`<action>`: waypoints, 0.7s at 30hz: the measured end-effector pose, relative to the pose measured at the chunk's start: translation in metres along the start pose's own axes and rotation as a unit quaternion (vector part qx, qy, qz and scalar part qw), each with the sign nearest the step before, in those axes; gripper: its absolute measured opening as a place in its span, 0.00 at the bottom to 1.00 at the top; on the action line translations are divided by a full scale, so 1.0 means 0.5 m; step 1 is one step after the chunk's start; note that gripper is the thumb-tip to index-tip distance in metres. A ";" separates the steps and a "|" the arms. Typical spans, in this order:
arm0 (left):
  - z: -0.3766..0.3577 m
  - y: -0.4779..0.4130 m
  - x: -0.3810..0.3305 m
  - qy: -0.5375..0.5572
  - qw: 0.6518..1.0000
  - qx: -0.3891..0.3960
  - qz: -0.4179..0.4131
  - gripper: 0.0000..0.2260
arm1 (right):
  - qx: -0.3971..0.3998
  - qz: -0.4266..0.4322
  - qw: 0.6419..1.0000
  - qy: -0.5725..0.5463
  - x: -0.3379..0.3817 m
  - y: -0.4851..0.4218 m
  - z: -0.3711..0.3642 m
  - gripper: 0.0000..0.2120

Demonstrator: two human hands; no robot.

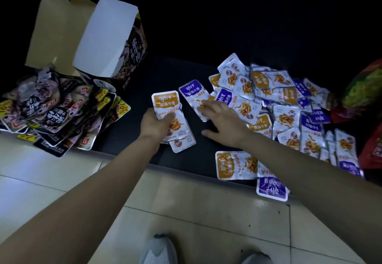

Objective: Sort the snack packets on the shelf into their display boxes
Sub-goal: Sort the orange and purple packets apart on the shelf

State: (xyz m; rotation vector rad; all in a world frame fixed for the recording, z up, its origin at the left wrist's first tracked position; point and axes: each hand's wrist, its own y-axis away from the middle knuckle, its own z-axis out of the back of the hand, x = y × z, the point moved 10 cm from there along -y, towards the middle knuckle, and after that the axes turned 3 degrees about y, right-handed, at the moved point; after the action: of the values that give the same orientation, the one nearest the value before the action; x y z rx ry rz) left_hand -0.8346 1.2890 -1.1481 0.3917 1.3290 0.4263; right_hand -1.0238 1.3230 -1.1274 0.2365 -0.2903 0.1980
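1. The left hand (pixel 157 124) grips a stack of orange packets (pixel 168 106), thumb across the top one, whose label reads "深海小鱼".
2. The right hand (pixel 223 123) lies palm down, fingers spread and relaxed, tips touching a purple packet (pixel 193 96) on the dark shelf (pixel 198 156).
3. Just right of those fingers sprawls a mixed pile (pixel 289 114) of orange and purple packets, partly hidden under the forearm.
4. Well left of the left fingers, dark packets (pixel 57 108) marked "10%" lie before an opened display box (pixel 107 40); its print is too blurred to read.
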 end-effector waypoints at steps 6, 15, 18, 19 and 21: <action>0.006 -0.012 -0.025 -0.057 0.997 -0.003 -0.043 0.11 | -0.130 -0.026 0.991 0.009 -0.055 0.010 0.070 0.22; 0.004 -0.014 -0.017 -0.030 0.998 0.002 -0.048 0.15 | -0.175 -0.051 0.973 0.140 -0.091 0.015 0.095 0.09; 0.002 -0.015 -0.014 -0.026 0.999 -0.002 -0.039 0.16 | -0.243 -0.033 0.960 0.139 -0.066 0.021 0.122 0.08; 0.000 -0.015 -0.016 -0.028 0.999 -0.001 -0.039 0.16 | -0.263 -0.030 0.957 0.115 -0.056 0.023 0.129 0.08; -0.004 -0.015 -0.016 -0.022 0.999 0.005 -0.032 0.17 | -0.292 -0.002 0.956 0.026 -0.027 0.022 0.140 0.08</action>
State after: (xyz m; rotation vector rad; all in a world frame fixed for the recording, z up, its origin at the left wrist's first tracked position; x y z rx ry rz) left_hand -0.8376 1.2784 -1.1458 0.3640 1.2983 0.3559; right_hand -1.0570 1.3135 -1.0641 -0.3550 -0.2841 0.1068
